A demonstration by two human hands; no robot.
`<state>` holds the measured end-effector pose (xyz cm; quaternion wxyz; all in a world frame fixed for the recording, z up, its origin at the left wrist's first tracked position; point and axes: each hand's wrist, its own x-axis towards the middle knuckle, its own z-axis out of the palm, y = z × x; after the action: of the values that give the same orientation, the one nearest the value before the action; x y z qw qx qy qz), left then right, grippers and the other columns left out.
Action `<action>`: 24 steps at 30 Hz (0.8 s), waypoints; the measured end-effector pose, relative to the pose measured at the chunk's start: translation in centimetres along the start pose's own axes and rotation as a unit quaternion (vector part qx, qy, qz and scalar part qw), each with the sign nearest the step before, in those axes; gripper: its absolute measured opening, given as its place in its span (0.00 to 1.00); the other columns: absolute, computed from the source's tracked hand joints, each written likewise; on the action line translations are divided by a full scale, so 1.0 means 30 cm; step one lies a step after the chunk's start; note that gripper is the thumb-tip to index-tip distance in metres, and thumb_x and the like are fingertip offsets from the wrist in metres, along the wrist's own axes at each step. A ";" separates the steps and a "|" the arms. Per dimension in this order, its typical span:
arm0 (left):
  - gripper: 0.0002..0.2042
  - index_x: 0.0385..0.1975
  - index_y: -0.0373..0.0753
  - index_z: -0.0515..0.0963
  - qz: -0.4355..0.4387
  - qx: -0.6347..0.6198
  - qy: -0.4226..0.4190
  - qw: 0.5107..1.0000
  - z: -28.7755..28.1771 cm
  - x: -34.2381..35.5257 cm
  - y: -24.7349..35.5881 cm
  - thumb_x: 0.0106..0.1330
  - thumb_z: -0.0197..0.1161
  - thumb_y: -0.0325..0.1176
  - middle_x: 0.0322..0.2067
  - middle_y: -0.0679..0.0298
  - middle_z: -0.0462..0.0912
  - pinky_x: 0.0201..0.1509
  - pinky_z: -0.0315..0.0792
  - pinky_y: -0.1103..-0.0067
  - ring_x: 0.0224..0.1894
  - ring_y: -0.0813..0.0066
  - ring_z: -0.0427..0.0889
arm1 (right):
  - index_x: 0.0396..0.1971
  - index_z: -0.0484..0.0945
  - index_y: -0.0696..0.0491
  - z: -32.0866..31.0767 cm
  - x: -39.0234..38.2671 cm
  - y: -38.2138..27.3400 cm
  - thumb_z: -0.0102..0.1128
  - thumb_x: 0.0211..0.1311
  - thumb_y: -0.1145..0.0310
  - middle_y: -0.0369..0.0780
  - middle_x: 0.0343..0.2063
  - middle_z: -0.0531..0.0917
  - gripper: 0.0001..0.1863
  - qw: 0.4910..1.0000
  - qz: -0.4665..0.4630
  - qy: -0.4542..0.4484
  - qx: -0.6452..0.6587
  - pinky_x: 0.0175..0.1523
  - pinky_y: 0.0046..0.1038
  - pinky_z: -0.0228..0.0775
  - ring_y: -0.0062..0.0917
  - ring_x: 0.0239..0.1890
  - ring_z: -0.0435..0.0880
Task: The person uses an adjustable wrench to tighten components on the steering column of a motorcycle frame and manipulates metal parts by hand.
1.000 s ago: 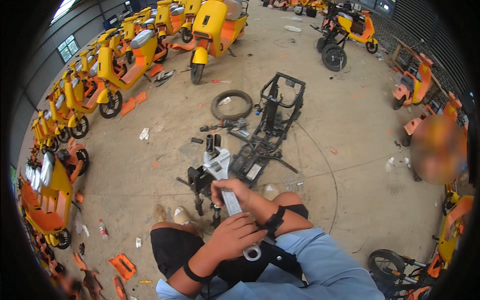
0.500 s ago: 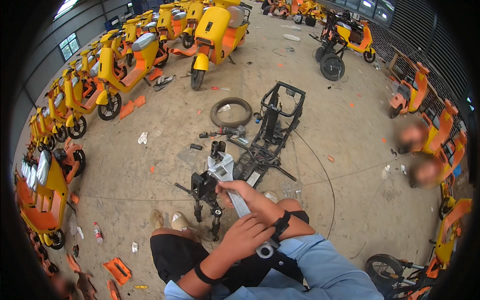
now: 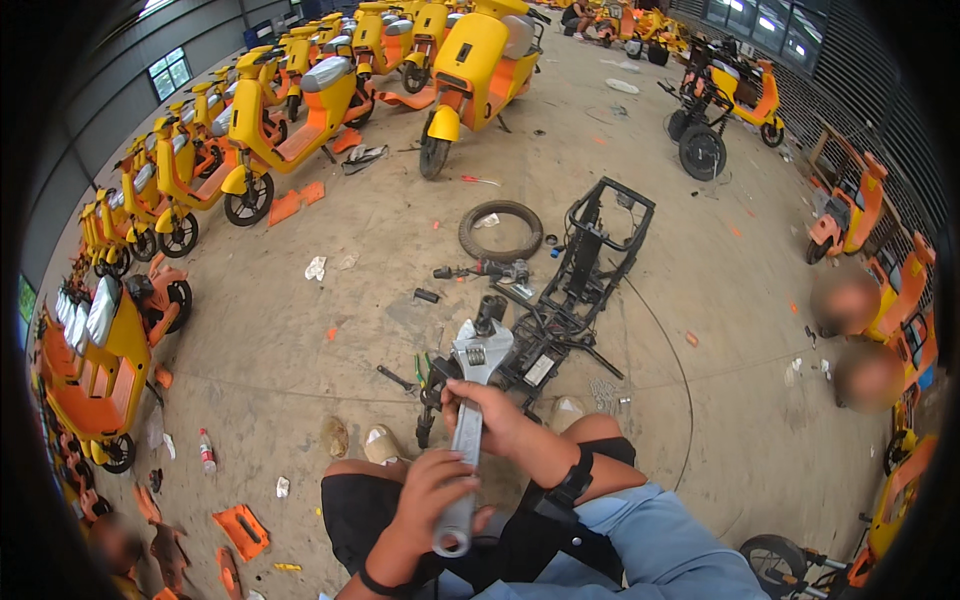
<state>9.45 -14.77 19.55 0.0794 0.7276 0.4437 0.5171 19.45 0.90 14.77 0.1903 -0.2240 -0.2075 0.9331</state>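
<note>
A large silver adjustable wrench [image 3: 478, 350] lies diagonally in front of me, jaws up and ring end toward me. My right hand [image 3: 488, 425] is closed on its upper handle. My left hand [image 3: 432, 498] rests loosely curled on the lower handle. Beyond the wrench jaws stands a black metal fork assembly [image 3: 430, 400], partly hidden, with green-handled pliers [image 3: 424, 366] at it and a black tube [image 3: 490, 310] behind. A stripped black scooter frame [image 3: 622, 228] lies on the concrete floor [image 3: 250, 370] past my feet, beside a loose tyre [image 3: 470, 240] and a dark-and-red power tool [image 3: 500, 272].
Rows of yellow-and-orange scooters [image 3: 300, 140] line the left, more [image 3: 860, 210] the right. A partly stripped scooter [image 3: 700, 150] is at back right, and a co-worker [image 3: 573, 20] crouches far back. Orange panels [image 3: 240, 530], a bottle [image 3: 207, 450] and a cable [image 3: 686, 400] lie about.
The view has shifted, so the scene sits farther right. The wrench now stands steeper in my hands; my left hand has moved down and left along it, its fingers looser.
</note>
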 end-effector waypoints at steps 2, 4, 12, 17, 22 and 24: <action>0.38 0.60 0.37 0.64 -0.057 -0.049 0.064 0.995 -0.070 -0.076 -0.066 0.48 0.76 0.35 0.45 0.52 0.77 0.57 0.71 0.62 0.52 0.54 0.77 | 0.31 0.78 0.52 0.015 0.068 0.044 0.56 0.67 0.57 0.37 0.25 0.81 0.14 1.000 -0.006 0.025 0.012 0.38 0.27 0.73 0.25 0.30 0.81; 0.44 0.65 0.36 0.56 -0.197 -0.200 0.191 0.941 -0.089 -0.106 -0.086 0.51 0.74 0.44 0.47 0.53 0.74 0.66 0.62 0.60 0.57 0.56 0.72 | 0.33 0.78 0.52 0.064 0.113 0.054 0.55 0.68 0.56 0.37 0.27 0.82 0.14 0.999 -0.007 0.008 0.051 0.42 0.29 0.73 0.26 0.34 0.82; 0.27 0.64 0.36 0.61 -0.334 -0.414 0.418 0.736 -0.280 -0.056 -0.402 0.70 0.57 0.41 0.48 0.54 0.76 0.65 0.66 0.63 0.58 0.55 0.74 | 0.42 0.74 0.46 0.127 0.337 0.099 0.47 0.73 0.55 0.37 0.40 0.81 0.12 0.992 -0.060 -0.021 0.112 0.47 0.31 0.64 0.24 0.44 0.77; 0.17 0.53 0.35 0.69 -0.387 -0.405 0.453 0.694 -0.402 0.019 -0.540 0.73 0.53 0.41 0.48 0.54 0.76 0.57 0.74 0.67 0.55 0.54 0.77 | 0.50 0.71 0.44 0.158 0.430 0.120 0.48 0.74 0.56 0.35 0.49 0.82 0.12 0.988 -0.111 -0.027 0.099 0.44 0.28 0.65 0.20 0.48 0.77; 0.15 0.48 0.37 0.70 -0.392 -0.383 0.467 0.694 -0.508 -0.050 -0.544 0.73 0.52 0.44 0.44 0.57 0.78 0.51 0.77 0.72 0.51 0.57 0.79 | 0.53 0.71 0.44 0.199 0.438 0.205 0.49 0.73 0.54 0.37 0.53 0.80 0.15 0.995 -0.070 -0.050 0.053 0.45 0.28 0.66 0.21 0.49 0.77; 0.15 0.49 0.39 0.71 -0.361 -0.380 0.470 0.710 -0.525 -0.137 -0.491 0.73 0.51 0.44 0.41 0.58 0.78 0.56 0.73 0.69 0.53 0.58 0.77 | 0.53 0.71 0.44 0.223 0.409 0.244 0.50 0.73 0.54 0.37 0.53 0.79 0.16 0.997 -0.025 -0.070 0.022 0.45 0.28 0.67 0.22 0.51 0.77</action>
<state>-12.12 -14.42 15.42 0.3110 0.0834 0.4191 0.8489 4.06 -1.77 12.60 0.2037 -0.1489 -0.2047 0.9457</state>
